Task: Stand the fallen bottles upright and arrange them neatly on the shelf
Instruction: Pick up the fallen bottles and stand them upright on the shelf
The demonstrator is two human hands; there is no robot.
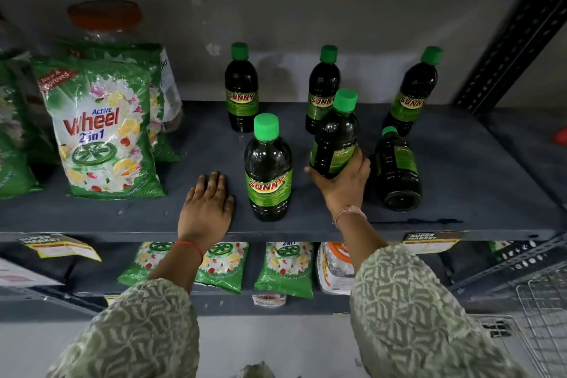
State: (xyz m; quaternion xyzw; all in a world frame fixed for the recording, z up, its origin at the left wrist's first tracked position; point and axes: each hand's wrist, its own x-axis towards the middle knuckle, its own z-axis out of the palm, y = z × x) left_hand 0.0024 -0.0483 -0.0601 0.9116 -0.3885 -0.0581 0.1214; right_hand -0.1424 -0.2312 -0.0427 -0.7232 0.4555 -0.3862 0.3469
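Currently the held bottle (335,138), centre-right of frame, is tilted and lifted by its base; right hand (343,184) is wrapped closed around it, probably to stand it up. Fallen bottle (397,170) lies just right. Left hand (207,209) rests flat, holding nothing, on the shelf (92,218), likely bracing.

I see a green Active Wheel detergent pouch (104,132) standing before an orange-lidded jar (106,20), with a wire basket (543,316) at lower right.
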